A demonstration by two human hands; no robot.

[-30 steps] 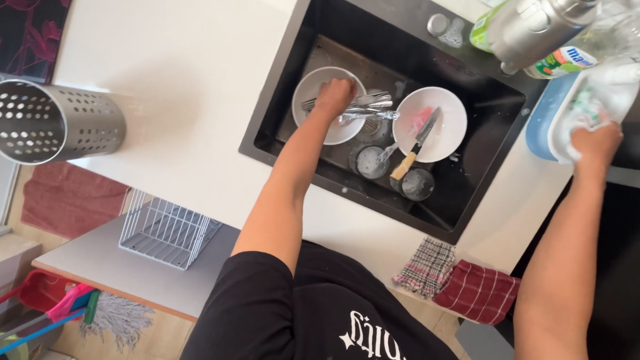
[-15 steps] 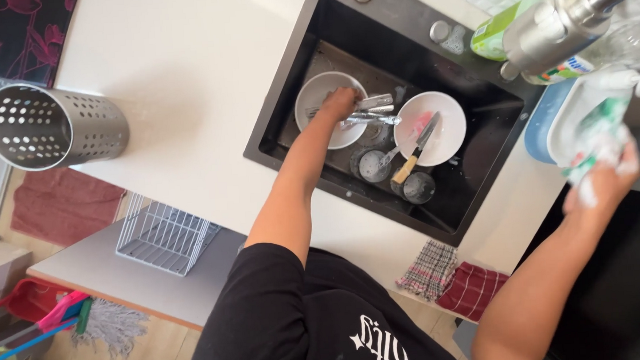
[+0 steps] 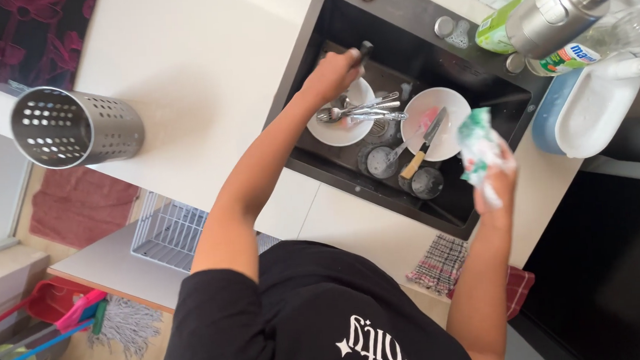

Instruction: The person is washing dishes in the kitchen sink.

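Green-white sponge (image 3: 476,144) gripped in right hand (image 3: 496,178) — left hand (image 3: 333,75) clutches dark handle (image 3: 364,51) over sink (image 3: 326,26)

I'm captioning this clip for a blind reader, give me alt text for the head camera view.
A person at a black sink holds a dark-handled utensil in the left hand over a white plate and a soapy green sponge in the right hand. A perforated metal holder lies on the white counter.

White countertop (image 3: 204,54), carrying a perforated metal cylinder (image 3: 76,127) lying on its side at the left. Black sink (image 3: 402,73) set into it. White tub (image 3: 597,107) and bottles (image 3: 502,28) near the tap.
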